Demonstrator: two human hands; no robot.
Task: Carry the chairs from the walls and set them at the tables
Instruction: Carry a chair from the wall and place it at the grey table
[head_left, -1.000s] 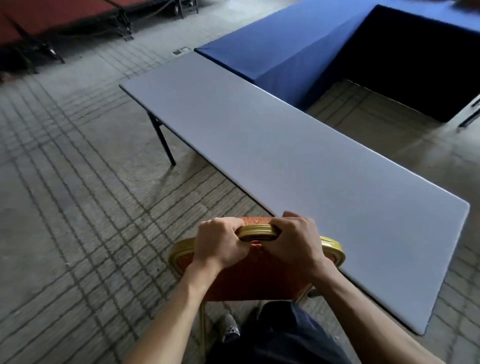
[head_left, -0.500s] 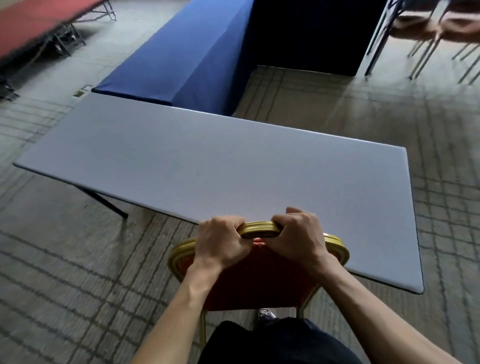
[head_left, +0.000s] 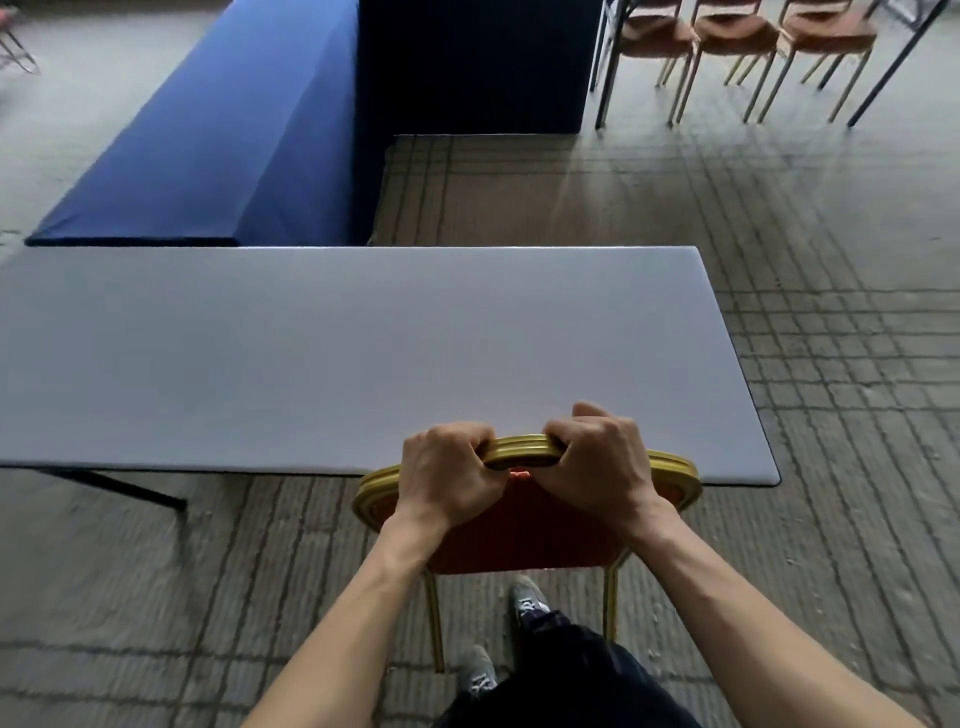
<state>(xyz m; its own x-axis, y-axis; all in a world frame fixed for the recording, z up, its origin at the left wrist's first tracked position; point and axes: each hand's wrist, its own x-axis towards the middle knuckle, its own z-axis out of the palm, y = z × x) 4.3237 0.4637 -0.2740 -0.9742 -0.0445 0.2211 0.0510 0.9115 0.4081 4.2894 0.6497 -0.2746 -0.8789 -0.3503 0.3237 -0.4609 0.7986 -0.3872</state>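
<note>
Gripped the chair (head_left: 519, 530) by its gold top rail with left hand (head_left: 447, 467) and right hand (head_left: 602, 462) side by side, fingers (head_left: 467, 435) of both curled tight over it. Held it upright at the grey bench's (head_left: 363, 353) near long edge, towards the right end. Faced a blue-draped bench (head_left: 208, 130) beyond and three more chairs (head_left: 737, 31) far right.

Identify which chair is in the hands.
The gold-framed red chair at the near edge of the grey table: left hand and right hand both grip its top rail. The other three chairs stand in a row at top right.
</note>
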